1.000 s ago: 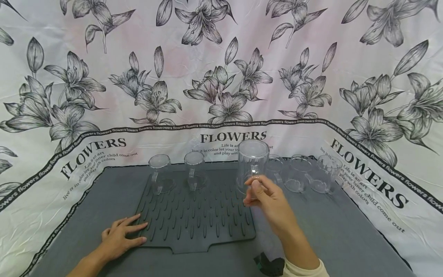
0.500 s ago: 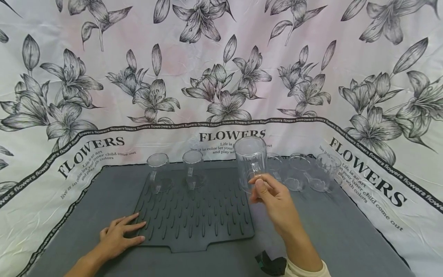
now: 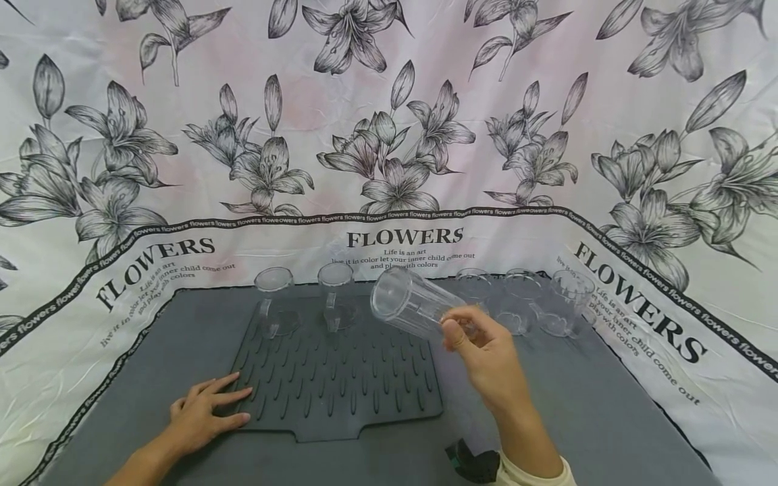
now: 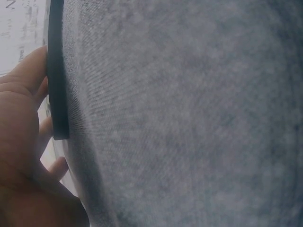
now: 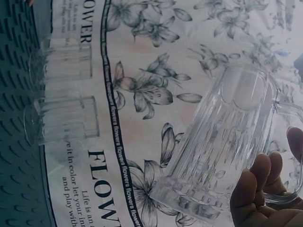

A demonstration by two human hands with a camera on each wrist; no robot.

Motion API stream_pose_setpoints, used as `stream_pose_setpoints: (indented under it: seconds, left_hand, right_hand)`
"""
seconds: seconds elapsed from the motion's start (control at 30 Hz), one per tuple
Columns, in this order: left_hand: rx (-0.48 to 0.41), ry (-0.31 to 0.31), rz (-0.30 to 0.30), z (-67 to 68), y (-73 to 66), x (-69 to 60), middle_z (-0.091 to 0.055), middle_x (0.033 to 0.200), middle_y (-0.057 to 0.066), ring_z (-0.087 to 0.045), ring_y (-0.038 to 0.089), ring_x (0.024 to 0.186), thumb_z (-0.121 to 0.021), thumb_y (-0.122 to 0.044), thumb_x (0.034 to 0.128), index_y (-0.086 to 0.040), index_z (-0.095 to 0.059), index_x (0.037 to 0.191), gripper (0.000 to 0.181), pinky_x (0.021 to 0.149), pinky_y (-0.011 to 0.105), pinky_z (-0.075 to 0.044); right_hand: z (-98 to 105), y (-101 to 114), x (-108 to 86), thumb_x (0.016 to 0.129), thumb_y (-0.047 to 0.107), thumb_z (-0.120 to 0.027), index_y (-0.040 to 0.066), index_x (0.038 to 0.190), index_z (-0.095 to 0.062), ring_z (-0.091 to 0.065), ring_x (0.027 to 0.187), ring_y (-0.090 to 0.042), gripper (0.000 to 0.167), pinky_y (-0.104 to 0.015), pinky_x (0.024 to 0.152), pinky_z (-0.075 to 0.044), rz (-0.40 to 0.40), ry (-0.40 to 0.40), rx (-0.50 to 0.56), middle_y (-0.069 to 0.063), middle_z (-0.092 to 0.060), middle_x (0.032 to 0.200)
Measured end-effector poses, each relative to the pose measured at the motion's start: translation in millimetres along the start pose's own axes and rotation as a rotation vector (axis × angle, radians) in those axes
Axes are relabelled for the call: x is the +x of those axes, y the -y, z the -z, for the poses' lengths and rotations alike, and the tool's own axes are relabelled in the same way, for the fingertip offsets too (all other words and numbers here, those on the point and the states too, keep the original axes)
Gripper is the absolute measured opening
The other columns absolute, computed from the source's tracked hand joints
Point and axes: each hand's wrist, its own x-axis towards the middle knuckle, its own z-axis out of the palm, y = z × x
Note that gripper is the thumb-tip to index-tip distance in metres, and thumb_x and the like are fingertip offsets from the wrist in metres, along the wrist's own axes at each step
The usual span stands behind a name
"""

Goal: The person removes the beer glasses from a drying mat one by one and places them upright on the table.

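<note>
My right hand (image 3: 486,358) grips a clear glass mug (image 3: 419,304) by its handle. The mug hangs in the air above the right rear of a dark grey ridged drying mat (image 3: 340,422), tilted so that one round end points up and left. In the right wrist view, curled fingers (image 5: 260,189) hold the mug's handle beside its fluted wall. My left hand (image 3: 200,415) rests with spread fingers on the mat's left edge. Two more glass mugs, a left one (image 3: 276,304) and a right one (image 3: 337,297), stand on the mat's far part.
Three clear glass mugs stand at the table's back right, among them a middle one (image 3: 521,300) and a far right one (image 3: 568,304). A flower-printed cloth (image 3: 401,148) hangs behind and around the grey table (image 3: 583,418). A small dark object (image 3: 471,462) shows beside my right sleeve.
The mug in my right hand has gone from upright to tilted, its upper end swinging left and down. My left hand still rests on the mat's edge.
</note>
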Motion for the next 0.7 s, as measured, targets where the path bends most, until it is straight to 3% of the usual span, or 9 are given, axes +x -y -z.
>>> stream_pose_setpoints:
  seconds: [0.17, 0.47, 0.7]
  left_hand:
    - [0.003, 0.004, -0.001, 0.0, -0.4, 0.1, -0.039, 0.147, 0.015, -0.026, 0.047, 0.126, -0.074, -0.056, 0.0767, -0.018, -0.068, 0.126, 0.062, 0.084, 0.067, -0.016]
    - [-0.01, -0.002, -0.017, 0.0, -2.3, -1.1, -0.04, 0.146, 0.016, -0.027, 0.049, 0.125, -0.075, -0.054, 0.0763, -0.017, -0.068, 0.125, 0.061, 0.083, 0.068, -0.015]
    - [-0.035, -0.007, -0.005, 2.1, -6.0, 0.7, -0.041, 0.145, 0.018, -0.026, 0.05, 0.124, -0.079, -0.05, 0.074, -0.015, -0.07, 0.122, 0.06, 0.083, 0.069, -0.015]
  right_hand:
    - [-1.6, -1.2, -1.8, 0.091, -0.003, -0.063, 0.003, 0.1, -0.067, -0.06, 0.08, -0.018, 0.011, -0.028, 0.07, -0.05, 0.078, 0.01, -0.057, -0.009, -0.062, 0.089]
    - [-3.3, -2.6, -1.8, 0.084, -0.014, -0.065, 0.001, 0.096, -0.066, -0.061, 0.09, -0.018, 0.019, -0.026, 0.076, -0.05, 0.247, 0.027, -0.083, -0.011, -0.058, 0.095]
    - [-3.7, -3.5, -2.3, 0.081, -0.016, -0.067, 0.001, 0.096, -0.066, -0.058, 0.088, -0.019, 0.023, -0.026, 0.078, -0.048, 0.308, 0.046, -0.11, -0.014, -0.054, 0.096]
